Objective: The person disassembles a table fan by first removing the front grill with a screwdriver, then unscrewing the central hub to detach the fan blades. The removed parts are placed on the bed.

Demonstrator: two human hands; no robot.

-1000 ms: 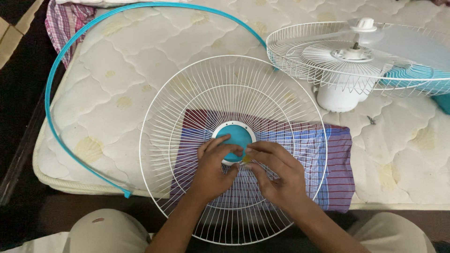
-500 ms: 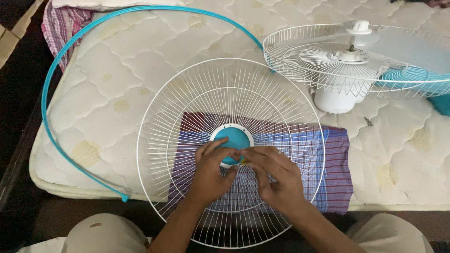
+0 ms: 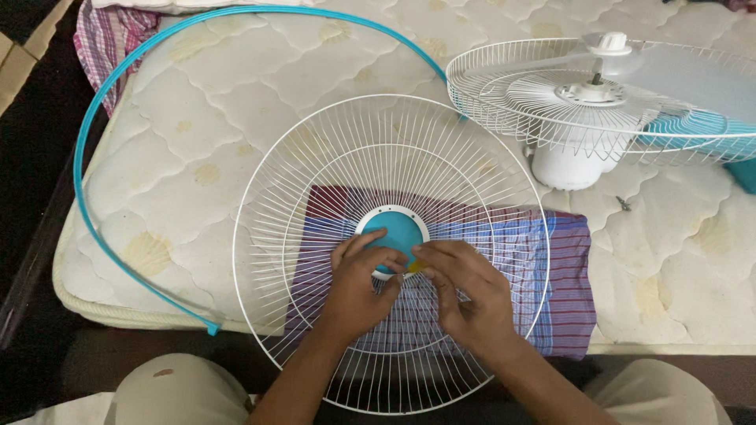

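A round white wire fan guard (image 3: 370,149) lies flat on the mattress, its near edge overhanging toward my knees. At its middle sits a teal hub cap (image 3: 398,227) in a white ring. My left hand (image 3: 358,287) rests on the guard wires with its fingertips on the lower left rim of the cap. My right hand (image 3: 468,295) lies beside it, fingertips pressed at the cap's lower right edge, where a small yellow bit shows. Whether either hand pinches something small cannot be told.
A striped purple and blue cloth (image 3: 563,283) lies under the guard. A loose teal rim band (image 3: 102,118) arcs across the quilted mattress (image 3: 236,79). The fan body with rear guard, blades and white motor (image 3: 591,102) lies at the upper right. A small screw (image 3: 624,203) lies nearby.
Both hands stay at the hub cap, with only small finger shifts. The view has wobbled slightly; the guard has hardly moved.
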